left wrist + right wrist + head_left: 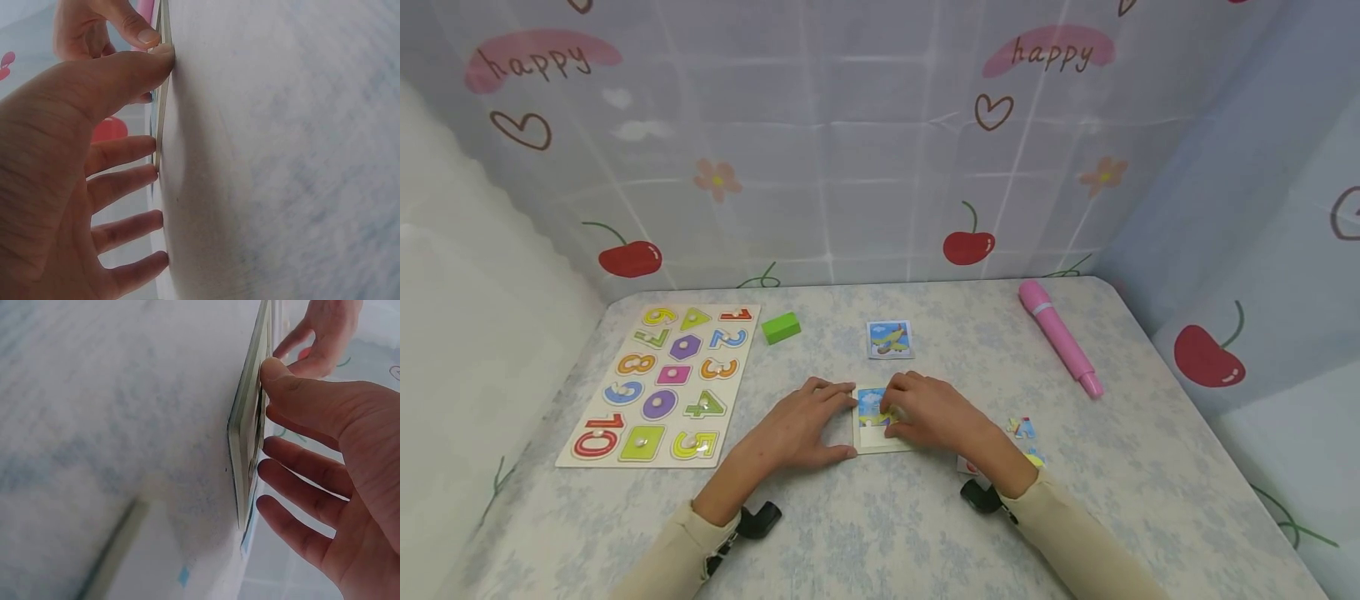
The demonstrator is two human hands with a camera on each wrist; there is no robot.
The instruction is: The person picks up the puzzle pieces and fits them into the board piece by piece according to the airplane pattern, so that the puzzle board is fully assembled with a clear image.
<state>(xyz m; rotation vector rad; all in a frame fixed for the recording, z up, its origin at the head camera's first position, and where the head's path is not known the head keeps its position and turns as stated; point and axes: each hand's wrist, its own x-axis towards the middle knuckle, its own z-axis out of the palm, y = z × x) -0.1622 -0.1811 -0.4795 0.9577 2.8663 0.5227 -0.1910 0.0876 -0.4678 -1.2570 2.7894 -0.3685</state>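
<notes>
A small cream jigsaw tray point(871, 439) lies on the table, partly filled with a blue-sky picture. My left hand point(793, 423) rests against its left edge, fingers spread and thumb tip at the near corner. Over the tray's right part, my right hand point(936, 414) pinches a yellow-green jigsaw piece point(891, 414) between thumb and bent forefinger; the hand hides much of it. In the right wrist view, the right thumb point(294, 381) touches the raised tray rim point(240, 444), and the other fingers are spread. Behind the tray lies a picture card point(890, 340) with a yellow airplane.
Loose jigsaw pieces point(1021, 427) lie by the right forearm, some partly covered by it. A number and shape board point(647, 392) is at left, with a green block point(782, 327) beside it. A pink pen-shaped stick point(1062, 337) lies back right.
</notes>
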